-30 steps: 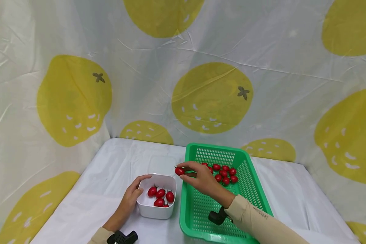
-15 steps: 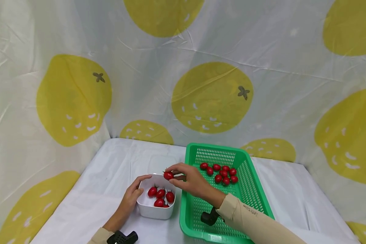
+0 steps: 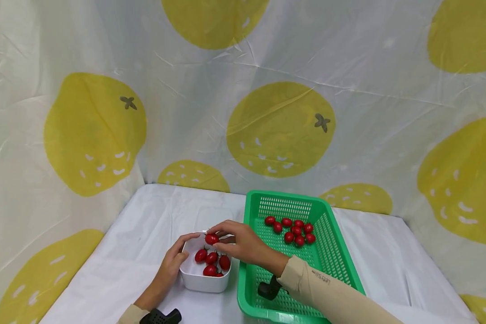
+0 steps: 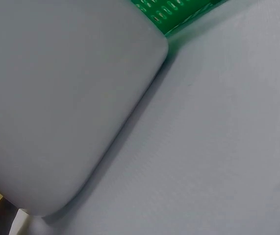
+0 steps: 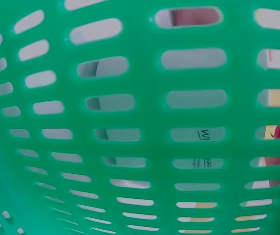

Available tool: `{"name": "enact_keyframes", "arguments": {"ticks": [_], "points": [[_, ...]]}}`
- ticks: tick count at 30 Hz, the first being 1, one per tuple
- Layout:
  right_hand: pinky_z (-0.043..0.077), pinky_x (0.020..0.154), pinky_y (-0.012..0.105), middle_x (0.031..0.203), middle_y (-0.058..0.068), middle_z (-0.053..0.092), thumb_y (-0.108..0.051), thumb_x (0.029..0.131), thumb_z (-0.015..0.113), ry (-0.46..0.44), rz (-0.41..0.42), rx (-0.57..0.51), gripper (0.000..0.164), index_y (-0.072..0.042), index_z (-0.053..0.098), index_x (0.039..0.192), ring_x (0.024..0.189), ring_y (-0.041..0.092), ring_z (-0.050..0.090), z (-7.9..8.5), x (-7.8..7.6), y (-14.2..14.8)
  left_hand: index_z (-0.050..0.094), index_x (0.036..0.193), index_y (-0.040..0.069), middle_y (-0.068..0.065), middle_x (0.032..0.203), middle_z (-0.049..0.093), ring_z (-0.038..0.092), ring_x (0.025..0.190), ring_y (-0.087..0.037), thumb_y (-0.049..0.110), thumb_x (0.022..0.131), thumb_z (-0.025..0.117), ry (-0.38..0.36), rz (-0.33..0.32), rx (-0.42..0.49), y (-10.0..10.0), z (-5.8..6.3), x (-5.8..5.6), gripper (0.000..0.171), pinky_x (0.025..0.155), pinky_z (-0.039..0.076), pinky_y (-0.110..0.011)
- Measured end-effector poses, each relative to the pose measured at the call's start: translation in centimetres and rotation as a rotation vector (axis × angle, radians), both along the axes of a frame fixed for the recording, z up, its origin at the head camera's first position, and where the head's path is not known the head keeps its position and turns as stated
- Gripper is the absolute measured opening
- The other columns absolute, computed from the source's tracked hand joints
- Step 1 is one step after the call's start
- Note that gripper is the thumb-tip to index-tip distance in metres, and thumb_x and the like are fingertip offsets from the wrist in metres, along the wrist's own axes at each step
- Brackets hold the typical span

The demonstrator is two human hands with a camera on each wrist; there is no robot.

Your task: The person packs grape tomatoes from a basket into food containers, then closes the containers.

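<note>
In the head view my right hand pinches a cherry tomato between thumb and fingertips, over the far part of a white square container. Several red cherry tomatoes with green stems lie inside it. My left hand holds the container by its left rim, with a finger along the far left corner and the thumb at the near side. The left wrist view is largely filled by the container's outer wall. Through the slots of the green basket, the right wrist view gives glimpses of red.
Right of the container stands the green slotted basket, with several cherry tomatoes grouped in its far half. A translucent flat lid-like piece lies behind the container on the white cloth. A lemon-print curtain hangs behind.
My right hand has moved left and slightly down with its tomato, from the basket's left edge to over the container. My left hand keeps its hold on the rim.
</note>
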State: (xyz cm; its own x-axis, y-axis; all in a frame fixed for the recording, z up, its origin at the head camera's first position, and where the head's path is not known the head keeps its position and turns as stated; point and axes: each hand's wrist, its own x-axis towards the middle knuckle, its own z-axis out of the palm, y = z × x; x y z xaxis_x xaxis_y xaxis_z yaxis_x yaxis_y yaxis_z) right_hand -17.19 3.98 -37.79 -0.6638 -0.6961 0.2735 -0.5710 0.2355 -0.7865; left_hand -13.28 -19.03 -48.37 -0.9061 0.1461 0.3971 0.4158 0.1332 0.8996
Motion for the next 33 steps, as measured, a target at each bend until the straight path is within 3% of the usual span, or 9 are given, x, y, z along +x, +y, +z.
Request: {"name": "enact_keyframes", "arguments": {"ticks": [2, 9, 17, 26, 33], "points": [[0.053, 0.081, 0.021, 0.113, -0.003, 0.065, -0.009, 0.090, 0.068, 0.009, 0.009, 0.008, 0.029, -0.013, 0.065, 0.119, 0.101, 0.008, 0.064, -0.9, -0.6, -0.1, 0.052, 0.134, 0.010, -0.011, 0.136, 0.052, 0.033, 0.138, -0.017, -0.005, 0.089, 0.035, -0.002, -0.002, 0.002, -0.1, -0.1, 0.0, 0.050, 0.108, 0.016, -0.010], [0.055, 0.081, 0.026, 0.114, -0.001, 0.065, -0.010, 0.089, 0.069, 0.024, 0.039, 0.006, 0.031, -0.013, 0.065, 0.120, 0.100, 0.017, 0.066, -1.0, -0.7, -0.5, 0.051, 0.134, 0.010, -0.010, 0.136, 0.052, 0.033, 0.139, -0.017, -0.004, 0.090, 0.034, -0.007, -0.008, 0.002, -0.3, 0.0, 0.0, 0.049, 0.108, 0.015, -0.010], [0.053, 0.081, 0.021, 0.114, -0.003, 0.065, -0.011, 0.090, 0.068, 0.047, 0.060, 0.031, 0.032, -0.011, 0.064, 0.122, 0.098, 0.008, 0.066, -1.3, -0.9, -0.4, 0.050, 0.135, 0.007, -0.014, 0.136, 0.051, 0.034, 0.137, -0.011, -0.006, 0.089, 0.034, 0.033, -0.029, 0.002, -0.2, 0.4, 0.0, 0.050, 0.109, 0.014, -0.011], [0.053, 0.080, 0.020, 0.117, 0.003, 0.065, -0.014, 0.091, 0.067, 0.118, 0.096, 0.035, 0.035, -0.010, 0.062, 0.126, 0.098, 0.010, 0.067, -1.6, -1.1, -0.2, 0.050, 0.135, 0.009, -0.012, 0.137, 0.051, 0.034, 0.137, -0.013, -0.005, 0.091, 0.035, 0.020, -0.023, 0.000, -0.1, 0.4, 0.0, 0.049, 0.109, 0.015, -0.011], [0.053, 0.081, 0.020, 0.119, 0.010, 0.065, -0.013, 0.091, 0.067, 0.091, 0.090, 0.049, 0.036, -0.010, 0.062, 0.127, 0.098, 0.012, 0.067, -1.5, -1.1, -0.1, 0.051, 0.135, 0.009, -0.012, 0.137, 0.052, 0.034, 0.136, -0.009, -0.005, 0.091, 0.034, 0.011, -0.020, 0.003, -0.1, 0.3, -0.1, 0.049, 0.109, 0.016, -0.012]]}}
